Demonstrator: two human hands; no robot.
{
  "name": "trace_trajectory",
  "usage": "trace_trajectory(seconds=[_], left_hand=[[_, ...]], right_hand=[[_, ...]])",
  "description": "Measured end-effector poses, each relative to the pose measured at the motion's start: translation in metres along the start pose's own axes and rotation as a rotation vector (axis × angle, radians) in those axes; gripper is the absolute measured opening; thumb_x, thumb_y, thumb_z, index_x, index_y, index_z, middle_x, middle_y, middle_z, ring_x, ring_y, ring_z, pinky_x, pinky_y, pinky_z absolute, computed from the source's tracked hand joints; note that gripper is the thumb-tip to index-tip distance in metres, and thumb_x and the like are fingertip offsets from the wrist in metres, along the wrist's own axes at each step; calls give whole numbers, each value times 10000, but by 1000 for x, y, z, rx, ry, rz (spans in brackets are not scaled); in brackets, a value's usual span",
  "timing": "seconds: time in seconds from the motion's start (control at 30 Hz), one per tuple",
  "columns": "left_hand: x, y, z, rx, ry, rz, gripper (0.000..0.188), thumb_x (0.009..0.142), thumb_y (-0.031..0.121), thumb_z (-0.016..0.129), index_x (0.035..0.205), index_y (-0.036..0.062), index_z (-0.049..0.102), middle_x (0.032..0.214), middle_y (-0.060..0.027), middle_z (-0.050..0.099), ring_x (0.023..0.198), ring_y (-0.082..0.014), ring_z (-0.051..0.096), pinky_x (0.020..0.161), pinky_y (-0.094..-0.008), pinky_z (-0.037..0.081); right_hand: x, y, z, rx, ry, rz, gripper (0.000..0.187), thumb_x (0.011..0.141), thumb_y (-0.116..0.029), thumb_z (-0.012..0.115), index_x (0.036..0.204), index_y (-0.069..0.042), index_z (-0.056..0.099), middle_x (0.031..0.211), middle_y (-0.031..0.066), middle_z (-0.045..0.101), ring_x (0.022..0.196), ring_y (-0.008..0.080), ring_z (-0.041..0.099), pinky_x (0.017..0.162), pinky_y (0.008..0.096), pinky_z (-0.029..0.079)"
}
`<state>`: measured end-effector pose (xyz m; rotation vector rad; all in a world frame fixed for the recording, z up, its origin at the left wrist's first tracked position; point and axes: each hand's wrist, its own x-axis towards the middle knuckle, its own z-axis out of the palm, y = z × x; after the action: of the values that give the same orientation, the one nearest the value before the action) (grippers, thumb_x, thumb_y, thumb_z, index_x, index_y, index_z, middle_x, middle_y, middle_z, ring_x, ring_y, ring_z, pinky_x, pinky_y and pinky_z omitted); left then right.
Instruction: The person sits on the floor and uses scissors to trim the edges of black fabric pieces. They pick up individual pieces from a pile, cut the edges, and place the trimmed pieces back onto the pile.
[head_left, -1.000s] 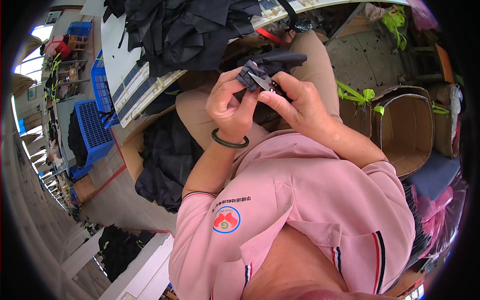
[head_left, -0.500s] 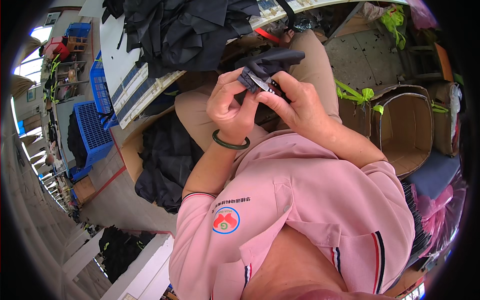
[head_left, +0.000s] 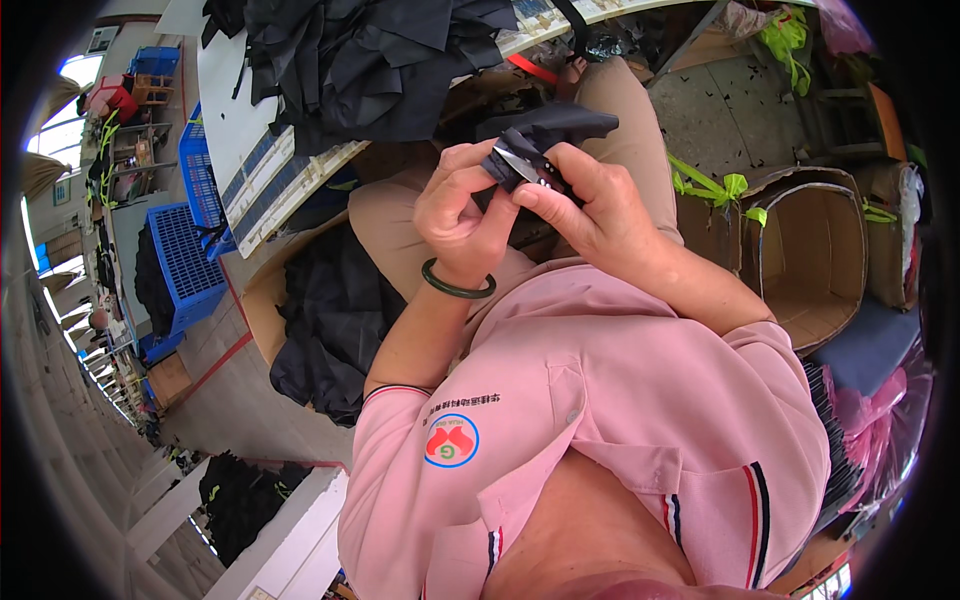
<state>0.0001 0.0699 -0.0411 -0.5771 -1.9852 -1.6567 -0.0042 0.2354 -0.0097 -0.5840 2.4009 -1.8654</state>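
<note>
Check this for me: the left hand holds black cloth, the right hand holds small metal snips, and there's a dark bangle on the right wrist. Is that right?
Not quite: the dark bangle is on the left wrist, as the head view shows. The rest stands: the left hand holds the black cloth and the right hand holds the small metal snips.

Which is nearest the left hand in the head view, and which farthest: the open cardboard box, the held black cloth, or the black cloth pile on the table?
1. Held black cloth: in the fingers of the left hand.
2. Black cloth pile: ahead, on the table.
3. Open cardboard box: off to the right, past the legs.
</note>
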Motion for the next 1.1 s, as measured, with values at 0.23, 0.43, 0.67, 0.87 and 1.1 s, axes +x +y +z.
trace_trajectory(seconds=[0.23, 0.43, 0.67, 0.87, 1.1], left_hand=[[0, 0, -2, -5, -42, 1, 175, 744, -13, 730, 824, -46, 579, 986, -155, 622, 929, -256, 620, 833, -358, 491], [-1, 0, -4, -10, -60, -26, 175, 740, -27, 726, 863, -50, 604, 1005, -157, 622, 936, -247, 616, 827, -342, 493], [0, 1, 0, 55, -34, 10, 183, 724, -17, 725, 865, -37, 611, 1000, -156, 638, 892, -246, 607, 779, -327, 477], [2, 1, 2, 58, -1, 39, 180, 674, -61, 694, 832, -20, 617, 977, -150, 662, 801, -235, 577, 725, -326, 444], [5, 2, 1, 53, -18, 51, 184, 671, -83, 674, 836, -24, 615, 982, -155, 662, 801, -245, 577, 732, -334, 440]], right_hand=[[-1, 1, -3, -4, -9, 4, 369, 851, -304, 677, 746, -9, 482, 520, 131, 458, 436, 260, 427, 436, 341, 372], [-2, -1, -6, -5, -28, 33, 364, 847, -300, 681, 750, -12, 482, 527, 133, 469, 443, 263, 440, 440, 343, 378], [-2, -1, -1, -53, 21, 1, 354, 835, -302, 691, 768, -21, 487, 551, 119, 518, 478, 271, 535, 461, 336, 426], [-2, 0, -2, -87, 21, -1, 344, 836, -303, 685, 782, -20, 498, 553, 123, 529, 481, 295, 538, 457, 349, 426], [-3, 2, -4, -104, 42, -11, 321, 838, -297, 683, 806, -11, 540, 545, 129, 511, 464, 303, 493, 449, 360, 406]])
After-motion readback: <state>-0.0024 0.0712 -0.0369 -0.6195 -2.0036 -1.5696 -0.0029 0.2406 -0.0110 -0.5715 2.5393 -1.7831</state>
